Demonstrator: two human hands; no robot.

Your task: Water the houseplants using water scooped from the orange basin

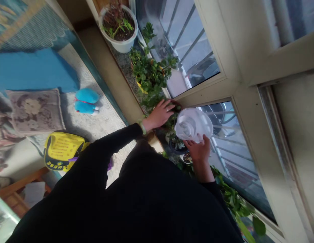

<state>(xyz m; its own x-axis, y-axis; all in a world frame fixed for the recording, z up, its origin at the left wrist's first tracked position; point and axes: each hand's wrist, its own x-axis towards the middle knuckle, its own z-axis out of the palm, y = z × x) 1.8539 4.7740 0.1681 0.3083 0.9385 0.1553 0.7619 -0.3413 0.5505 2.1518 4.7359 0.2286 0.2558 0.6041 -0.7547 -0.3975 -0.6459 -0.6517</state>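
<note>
White round plastic bowl (193, 123) sits pinched in my right grip (199, 152); my left grip (160, 114) spreads loosely over leafy green plants (152, 74), palm hidden.

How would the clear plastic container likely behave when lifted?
The container is probably light, as the right hand seems to grip only its edge. Its thin, see-through wall may flex if squeezed. Its rounded outline suggests it could roll on its side.

Around the round translucent plastic container (204, 121), the barred glass window (233, 138) lies right, the dark round plant pot (174, 150) just lower left, leafy green plants (152, 73) upper left, the white round plastic pot (122, 46) farther that way, and the yellow-and-black bag (59, 146) well apart, left.
</note>
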